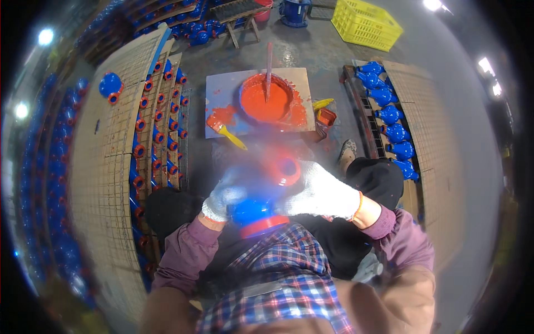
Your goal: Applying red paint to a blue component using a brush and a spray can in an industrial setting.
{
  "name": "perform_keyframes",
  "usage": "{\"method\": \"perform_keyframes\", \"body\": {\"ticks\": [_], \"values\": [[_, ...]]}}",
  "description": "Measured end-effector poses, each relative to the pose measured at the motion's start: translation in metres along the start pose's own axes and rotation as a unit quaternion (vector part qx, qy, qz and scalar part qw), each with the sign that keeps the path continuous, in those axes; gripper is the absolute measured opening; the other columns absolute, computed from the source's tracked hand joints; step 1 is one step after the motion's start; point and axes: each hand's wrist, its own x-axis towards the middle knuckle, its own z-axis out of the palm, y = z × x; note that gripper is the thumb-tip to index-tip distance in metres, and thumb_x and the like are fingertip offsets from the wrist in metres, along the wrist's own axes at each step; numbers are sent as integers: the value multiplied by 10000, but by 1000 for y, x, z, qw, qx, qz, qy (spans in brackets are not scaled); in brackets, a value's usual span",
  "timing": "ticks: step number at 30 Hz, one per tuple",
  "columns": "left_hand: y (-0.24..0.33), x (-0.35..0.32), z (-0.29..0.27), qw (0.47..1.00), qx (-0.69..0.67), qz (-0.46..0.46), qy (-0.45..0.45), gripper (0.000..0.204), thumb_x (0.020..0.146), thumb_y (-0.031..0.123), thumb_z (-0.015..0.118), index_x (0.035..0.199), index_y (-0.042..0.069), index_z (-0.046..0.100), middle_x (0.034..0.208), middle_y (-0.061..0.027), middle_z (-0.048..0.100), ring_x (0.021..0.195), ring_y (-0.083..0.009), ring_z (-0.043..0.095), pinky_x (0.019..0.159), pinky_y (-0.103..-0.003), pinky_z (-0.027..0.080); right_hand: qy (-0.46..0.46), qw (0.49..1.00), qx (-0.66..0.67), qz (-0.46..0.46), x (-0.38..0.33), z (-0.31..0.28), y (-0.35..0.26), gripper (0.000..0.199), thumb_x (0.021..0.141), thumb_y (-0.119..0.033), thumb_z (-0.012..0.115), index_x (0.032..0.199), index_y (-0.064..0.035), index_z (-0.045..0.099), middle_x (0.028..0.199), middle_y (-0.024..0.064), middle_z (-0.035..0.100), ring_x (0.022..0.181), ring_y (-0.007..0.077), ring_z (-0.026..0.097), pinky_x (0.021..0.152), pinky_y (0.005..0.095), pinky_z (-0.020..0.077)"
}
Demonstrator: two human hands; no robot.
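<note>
While both gloved hands' fingers clasp the blue valve body (pixel 251 210), paint-spattered board (pixel 222 89) on grey concrete floor (pixel 322 50).

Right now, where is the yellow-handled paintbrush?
In the head view the yellow-handled paintbrush lies on the left front corner of the grey board, left of the basin of orange paint, beyond both gloved hands.

Grey concrete floor (pixel 328 53); yellow crate (pixel 366 23); wire-mesh racks (pixel 105 167); bright ceiling lamps (pixel 45 37)
</note>
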Motion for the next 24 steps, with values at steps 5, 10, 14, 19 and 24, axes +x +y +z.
{"method": "perform_keyframes", "body": {"ticks": [5, 10, 14, 19, 24], "values": [[4, 0, 10, 989, 30, -36, 143, 659, 818, 170, 652, 1417, 60, 398, 1438, -232, 406, 1300, -419, 436, 1056, -591, 378, 124, 987, -100, 18, -25, -17, 16, 347, 744, -65, 681, 1060, -27, 543, 846, 31, 608, 721, 109, 555, 637, 271, 465], [-2, -6, -7, 977, 41, -61, 198, 730, 802, 295, 679, 1420, 43, 383, 1393, -267, 429, 1258, -420, 475, 1032, -572, 410, 192, 948, -244, -76, -58, -7, 18, 292, 861, -142, 638, 1107, 3, 578, 748, 105, 609, 621, 172, 597, 586, 293, 475], [0, -3, 1, 979, 39, -41, 194, 865, 700, 380, 762, 1407, 43, 395, 1302, -269, 495, 1158, -412, 552, 976, -553, 470, 135, 903, -368, -178, -74, 0, 17, 321, 894, -145, 606, 1196, -37, 615, 761, 131, 658, 538, 246, 617, 535, 325, 486], [-3, -5, 0, 979, 8, -51, 195, 880, 666, 386, 784, 1394, 58, 416, 1266, -259, 518, 1102, -406, 581, 939, -556, 497, 86, 881, -431, -171, -69, 9, 9, 461, 893, -210, 606, 1346, -149, 536, 716, 94, 673, 476, 251, 579, 491, 337, 473], [-8, -8, -8, 971, 30, -52, 233, 854, 668, 384, 783, 1386, 80, 433, 1266, -254, 518, 1087, -411, 585, 929, -574, 496, 52, 857, -479, -182, -62, 9, 13, 490, 912, -216, 577, 1395, -210, 495, 668, 76, 653, 424, 220, 542, 431, 308, 436]]}}
